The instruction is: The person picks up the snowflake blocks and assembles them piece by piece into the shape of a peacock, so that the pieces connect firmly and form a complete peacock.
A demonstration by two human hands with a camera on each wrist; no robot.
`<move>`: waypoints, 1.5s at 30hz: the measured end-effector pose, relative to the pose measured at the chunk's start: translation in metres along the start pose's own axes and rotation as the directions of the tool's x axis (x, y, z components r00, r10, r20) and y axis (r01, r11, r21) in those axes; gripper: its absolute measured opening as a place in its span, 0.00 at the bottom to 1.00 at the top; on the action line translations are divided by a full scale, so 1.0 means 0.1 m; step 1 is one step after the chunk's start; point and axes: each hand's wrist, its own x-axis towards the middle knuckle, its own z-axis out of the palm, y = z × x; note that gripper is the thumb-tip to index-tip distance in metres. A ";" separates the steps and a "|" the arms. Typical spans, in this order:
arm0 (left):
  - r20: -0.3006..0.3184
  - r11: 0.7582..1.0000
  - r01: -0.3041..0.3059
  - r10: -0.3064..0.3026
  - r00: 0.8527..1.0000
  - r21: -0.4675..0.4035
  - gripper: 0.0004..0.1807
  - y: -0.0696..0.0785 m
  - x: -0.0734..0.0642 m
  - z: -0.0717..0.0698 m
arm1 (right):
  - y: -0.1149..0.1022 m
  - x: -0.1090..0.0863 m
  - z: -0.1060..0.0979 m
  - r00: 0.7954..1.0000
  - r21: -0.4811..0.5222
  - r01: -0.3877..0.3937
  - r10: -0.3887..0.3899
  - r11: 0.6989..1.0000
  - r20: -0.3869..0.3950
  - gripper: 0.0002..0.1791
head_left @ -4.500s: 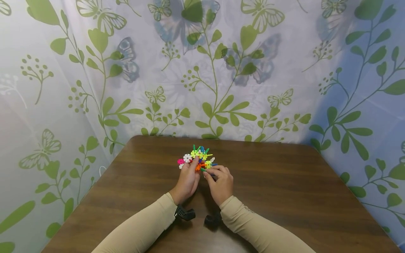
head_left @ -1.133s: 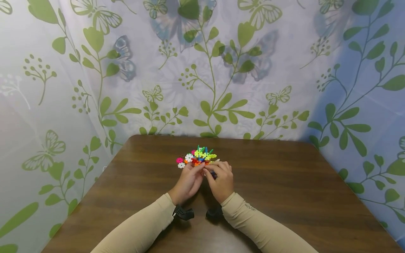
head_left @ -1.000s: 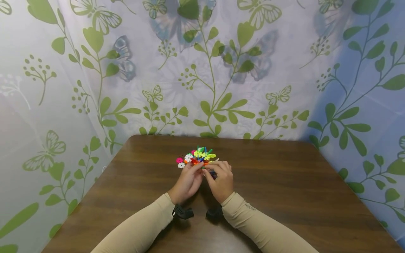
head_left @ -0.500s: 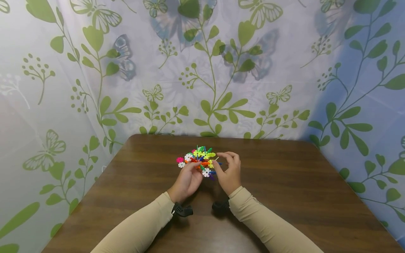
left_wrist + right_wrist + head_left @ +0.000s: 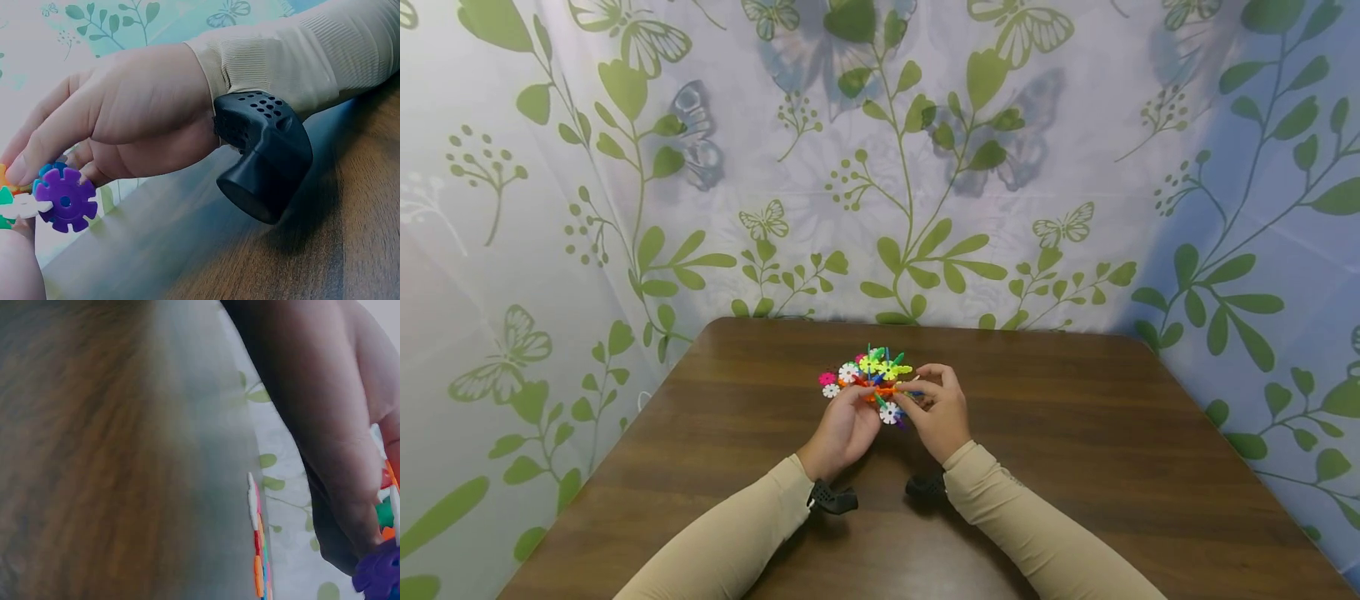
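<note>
A leafy curtain (image 5: 808, 179) is hanging behind a brown table (image 5: 1090, 417). Beige sleeves (image 5: 730, 529) are covering the person's arms. Above the table, the left hand (image 5: 842, 433) is gripping a toy cluster (image 5: 887, 369) between thumb and fingers, while the right hand (image 5: 946, 417) is pinching the side nearest it. Low on the cluster, a white disc (image 5: 890, 412) is sitting just beside a purple disc (image 5: 65, 201).

Brown wood-grain desk (image 5: 1112, 450); pale backdrop (image 5: 808, 179) on three sides, printed with green leaves (image 5: 987, 79) and butterflies (image 5: 764, 220), bluish at right
</note>
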 end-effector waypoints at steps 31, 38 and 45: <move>-0.054 0.998 0.015 -0.012 0.998 0.055 0.30 0.00 0.05 -0.02 | 0.01 -0.03 0.04 0.993 -0.070 0.110 -0.112 0.991 -0.027 0.06; -0.094 0.993 0.005 0.006 0.996 0.115 0.29 0.02 0.08 -0.09 | 0.07 0.01 -0.03 0.993 -0.050 0.091 -0.094 0.995 -0.064 0.07; -0.116 0.987 0.028 -0.009 0.993 0.161 0.31 0.03 0.10 -0.10 | 0.24 0.13 -0.17 0.993 -0.037 -0.047 0.043 0.998 -0.107 0.09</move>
